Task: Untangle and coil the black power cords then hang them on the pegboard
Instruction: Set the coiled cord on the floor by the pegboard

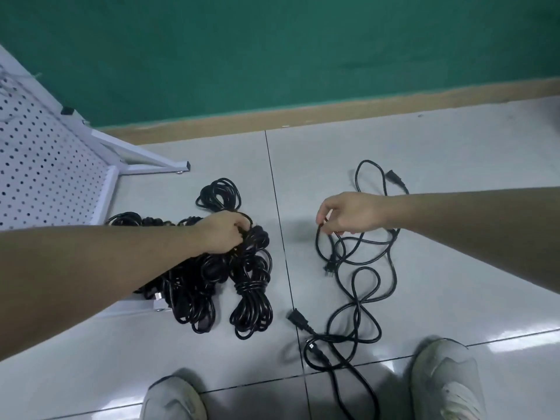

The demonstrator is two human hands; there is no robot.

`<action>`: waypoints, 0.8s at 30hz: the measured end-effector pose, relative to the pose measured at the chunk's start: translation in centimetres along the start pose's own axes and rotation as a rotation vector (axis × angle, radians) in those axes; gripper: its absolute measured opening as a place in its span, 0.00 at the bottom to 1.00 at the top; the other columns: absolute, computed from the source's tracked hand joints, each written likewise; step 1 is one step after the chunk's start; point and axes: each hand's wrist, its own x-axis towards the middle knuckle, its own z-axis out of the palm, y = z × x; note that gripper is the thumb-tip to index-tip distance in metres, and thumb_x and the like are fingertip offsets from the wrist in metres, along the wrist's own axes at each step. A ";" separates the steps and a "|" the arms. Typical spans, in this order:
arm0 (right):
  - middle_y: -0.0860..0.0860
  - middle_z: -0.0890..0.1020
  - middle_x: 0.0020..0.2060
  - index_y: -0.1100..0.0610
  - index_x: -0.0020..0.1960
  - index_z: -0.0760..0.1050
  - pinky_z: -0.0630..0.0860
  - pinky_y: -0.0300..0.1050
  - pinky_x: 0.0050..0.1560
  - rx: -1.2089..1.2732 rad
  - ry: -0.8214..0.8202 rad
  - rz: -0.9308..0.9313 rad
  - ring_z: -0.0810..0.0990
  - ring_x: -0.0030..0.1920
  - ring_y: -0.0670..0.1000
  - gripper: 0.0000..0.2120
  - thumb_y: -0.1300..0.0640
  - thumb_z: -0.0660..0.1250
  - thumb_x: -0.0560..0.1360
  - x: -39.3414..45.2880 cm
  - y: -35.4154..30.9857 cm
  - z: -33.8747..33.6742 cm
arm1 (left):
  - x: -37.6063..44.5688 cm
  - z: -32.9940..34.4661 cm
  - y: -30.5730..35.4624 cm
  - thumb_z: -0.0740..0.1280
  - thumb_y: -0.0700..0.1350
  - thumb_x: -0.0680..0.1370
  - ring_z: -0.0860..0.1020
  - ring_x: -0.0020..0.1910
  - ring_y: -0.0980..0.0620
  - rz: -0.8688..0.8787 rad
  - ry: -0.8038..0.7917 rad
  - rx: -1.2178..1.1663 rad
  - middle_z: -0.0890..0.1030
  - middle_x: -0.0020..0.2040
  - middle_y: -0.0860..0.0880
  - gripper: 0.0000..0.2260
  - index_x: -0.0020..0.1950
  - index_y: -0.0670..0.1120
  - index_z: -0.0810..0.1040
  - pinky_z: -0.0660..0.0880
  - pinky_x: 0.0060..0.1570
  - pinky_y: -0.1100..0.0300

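A heap of coiled black power cords (251,286) lies on the grey tiled floor by the foot of the white pegboard (39,159). My left hand (225,233) grips one cord at the top of that heap. To the right, loose tangled black cords (359,286) sprawl over the tiles, with plugs near the bottom (298,319) and at the far end (395,178). My right hand (348,215) pinches a strand of the loose cord and holds it a little above the floor; a plug end (328,269) hangs below it.
The pegboard stands on a white frame whose legs (157,165) run along the floor at the left. A green wall with a tan skirting (303,112) closes the far side. My two grey shoes (174,398) (445,380) are at the bottom edge.
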 end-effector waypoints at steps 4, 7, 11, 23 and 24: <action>0.52 0.80 0.42 0.53 0.56 0.78 0.69 0.32 0.28 -0.064 -0.024 -0.002 0.72 0.27 0.43 0.07 0.57 0.67 0.78 1.6 1.8 0.8 | 1.9 0.4 -0.9 0.65 0.44 0.80 0.76 0.49 0.54 0.058 0.126 0.200 0.75 0.54 0.56 0.11 0.62 0.54 0.75 0.73 0.52 0.59; 0.51 0.84 0.46 0.50 0.54 0.79 0.72 0.34 0.35 -0.184 -0.046 -0.027 0.78 0.40 0.47 0.06 0.56 0.67 0.77 2.3 2.5 2.6 | 2.3 1.3 0.4 0.65 0.45 0.79 0.76 0.47 0.56 0.194 0.092 0.227 0.77 0.48 0.58 0.06 0.54 0.55 0.77 0.74 0.50 0.59; 0.49 0.82 0.52 0.50 0.54 0.78 0.71 0.38 0.47 -0.252 -0.159 -0.064 0.79 0.52 0.49 0.05 0.55 0.69 0.78 3.1 2.9 5.7 | 2.3 5.5 2.5 0.67 0.46 0.80 0.76 0.53 0.53 0.420 -0.128 0.355 0.79 0.48 0.56 0.06 0.55 0.51 0.81 0.70 0.52 0.60; 0.50 0.83 0.57 0.56 0.60 0.80 0.71 0.33 0.47 -0.266 -0.275 -0.049 0.79 0.54 0.51 0.10 0.57 0.68 0.79 2.1 6.3 11.1 | 2.9 15.4 2.8 0.69 0.59 0.78 0.70 0.66 0.47 0.745 -0.468 0.936 0.75 0.66 0.50 0.22 0.70 0.52 0.77 0.67 0.62 0.51; 0.50 0.82 0.57 0.55 0.60 0.79 0.72 0.35 0.50 -0.269 -0.275 -0.046 0.79 0.54 0.50 0.10 0.57 0.68 0.79 1.9 6.4 11.1 | 2.9 15.7 2.5 0.69 0.57 0.79 0.71 0.65 0.46 0.766 -0.452 0.942 0.76 0.64 0.50 0.20 0.69 0.52 0.77 0.67 0.61 0.51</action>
